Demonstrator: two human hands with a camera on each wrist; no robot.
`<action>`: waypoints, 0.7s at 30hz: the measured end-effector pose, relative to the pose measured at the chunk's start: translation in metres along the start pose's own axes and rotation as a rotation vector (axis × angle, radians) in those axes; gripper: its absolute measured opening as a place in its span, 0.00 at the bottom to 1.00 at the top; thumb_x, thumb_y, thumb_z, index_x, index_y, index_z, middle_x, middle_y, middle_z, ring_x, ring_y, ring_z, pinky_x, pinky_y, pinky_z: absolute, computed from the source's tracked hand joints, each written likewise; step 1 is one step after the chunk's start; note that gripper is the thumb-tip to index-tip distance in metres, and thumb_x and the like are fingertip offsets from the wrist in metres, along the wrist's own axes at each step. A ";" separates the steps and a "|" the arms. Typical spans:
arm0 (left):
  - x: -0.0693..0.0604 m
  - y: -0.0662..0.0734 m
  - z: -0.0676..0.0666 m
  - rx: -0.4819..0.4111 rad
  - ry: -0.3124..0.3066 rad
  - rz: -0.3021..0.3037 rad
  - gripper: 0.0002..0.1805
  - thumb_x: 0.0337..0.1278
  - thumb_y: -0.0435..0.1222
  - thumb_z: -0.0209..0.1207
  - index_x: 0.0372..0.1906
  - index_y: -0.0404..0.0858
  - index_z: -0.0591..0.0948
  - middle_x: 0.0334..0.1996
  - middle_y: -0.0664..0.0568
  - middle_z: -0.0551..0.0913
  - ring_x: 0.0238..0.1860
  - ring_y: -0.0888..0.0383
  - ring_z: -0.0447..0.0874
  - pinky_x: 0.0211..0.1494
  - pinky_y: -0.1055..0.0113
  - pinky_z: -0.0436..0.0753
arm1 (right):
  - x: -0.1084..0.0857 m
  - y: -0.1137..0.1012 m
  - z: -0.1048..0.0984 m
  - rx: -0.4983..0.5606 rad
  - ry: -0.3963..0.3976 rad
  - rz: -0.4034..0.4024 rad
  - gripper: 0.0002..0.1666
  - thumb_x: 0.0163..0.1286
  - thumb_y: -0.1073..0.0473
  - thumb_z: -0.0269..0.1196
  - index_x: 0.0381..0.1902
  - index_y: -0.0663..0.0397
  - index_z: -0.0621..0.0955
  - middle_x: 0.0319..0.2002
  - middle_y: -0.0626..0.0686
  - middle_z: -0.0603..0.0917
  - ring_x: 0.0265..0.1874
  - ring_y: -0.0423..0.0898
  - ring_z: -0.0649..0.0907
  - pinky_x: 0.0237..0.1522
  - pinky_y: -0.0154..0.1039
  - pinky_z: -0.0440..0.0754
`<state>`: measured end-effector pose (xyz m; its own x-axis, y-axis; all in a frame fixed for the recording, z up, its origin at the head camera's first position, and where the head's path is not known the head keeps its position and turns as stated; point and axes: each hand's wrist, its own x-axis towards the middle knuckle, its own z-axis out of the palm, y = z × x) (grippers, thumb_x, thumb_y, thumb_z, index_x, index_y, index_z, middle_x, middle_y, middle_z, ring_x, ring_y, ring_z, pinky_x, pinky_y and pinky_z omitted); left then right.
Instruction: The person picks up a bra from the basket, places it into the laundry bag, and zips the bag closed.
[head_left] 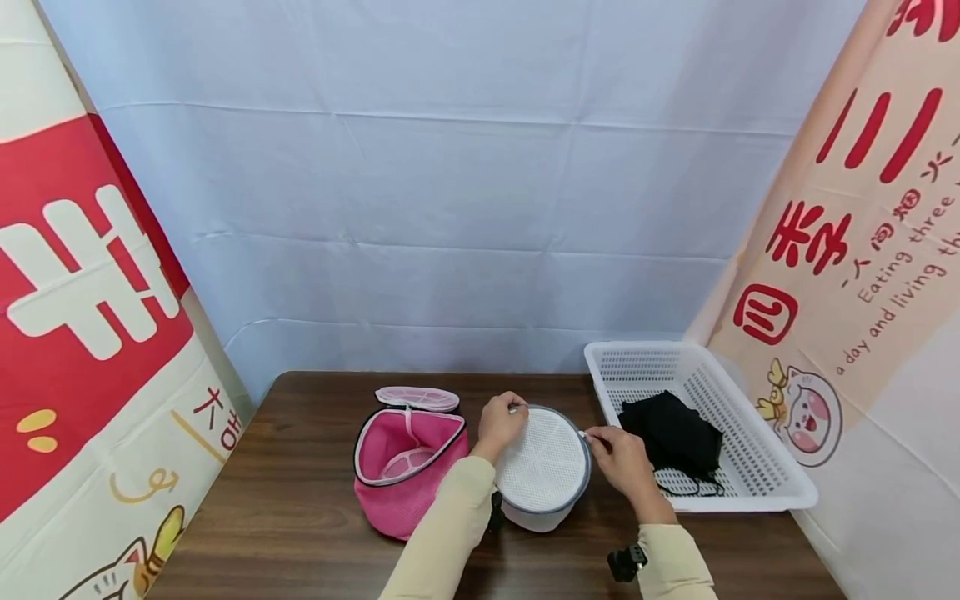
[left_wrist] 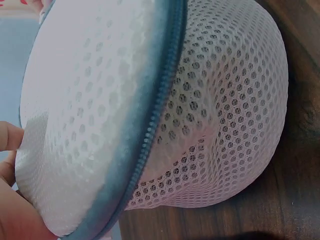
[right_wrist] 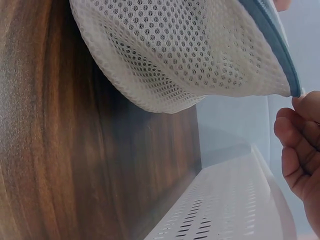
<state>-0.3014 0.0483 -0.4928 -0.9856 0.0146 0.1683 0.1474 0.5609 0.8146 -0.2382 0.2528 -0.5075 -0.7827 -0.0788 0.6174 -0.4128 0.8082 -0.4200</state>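
A white mesh laundry bag (head_left: 542, 467), round with a grey-blue zipper edge, stands upright on the table. My left hand (head_left: 501, 427) pinches the far left part of its top edge; in the left wrist view, the fingers (left_wrist: 11, 137) and thumb lie around the lid's rim. On the right side of the rim, my right hand (head_left: 621, 457) pinches the zipper end between thumb and fingertips. The right wrist view shows the zipper band (right_wrist: 277, 42) running up to that pinch. Whatever lies inside the white bag cannot be made out.
Left of the white bag stands a pink mesh bag (head_left: 405, 508), its lid unzipped and flipped back. A white perforated basket (head_left: 757, 454) at the right holds a black cloth item (head_left: 672, 433) with thin straps. Brown wooden table (head_left: 300, 500) lies beneath; a pale curtain hangs behind.
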 end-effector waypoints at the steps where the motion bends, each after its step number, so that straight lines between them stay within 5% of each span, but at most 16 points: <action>1: -0.001 0.001 0.000 -0.003 0.003 -0.007 0.03 0.53 0.36 0.58 0.29 0.44 0.81 0.32 0.54 0.78 0.33 0.56 0.74 0.37 0.62 0.73 | 0.000 0.000 0.000 0.000 0.001 -0.003 0.06 0.52 0.71 0.68 0.29 0.60 0.84 0.29 0.53 0.83 0.25 0.45 0.80 0.25 0.42 0.77; 13: -0.003 -0.003 -0.002 -0.160 -0.013 -0.066 0.04 0.53 0.36 0.57 0.29 0.42 0.81 0.27 0.56 0.78 0.30 0.59 0.72 0.36 0.64 0.72 | -0.004 -0.003 -0.001 -0.015 0.013 -0.020 0.06 0.52 0.71 0.69 0.29 0.59 0.84 0.28 0.52 0.83 0.24 0.44 0.79 0.25 0.42 0.76; 21: -0.003 0.000 0.000 -0.220 0.070 -0.166 0.04 0.46 0.33 0.57 0.27 0.38 0.81 0.27 0.52 0.79 0.31 0.56 0.75 0.39 0.63 0.74 | -0.001 -0.004 -0.002 -0.006 0.037 -0.051 0.06 0.52 0.71 0.68 0.29 0.60 0.84 0.27 0.52 0.82 0.23 0.43 0.78 0.23 0.39 0.76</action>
<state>-0.2979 0.0484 -0.4933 -0.9908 -0.1240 0.0543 0.0064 0.3577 0.9338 -0.2351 0.2505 -0.5053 -0.7429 -0.0985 0.6621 -0.4489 0.8071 -0.3836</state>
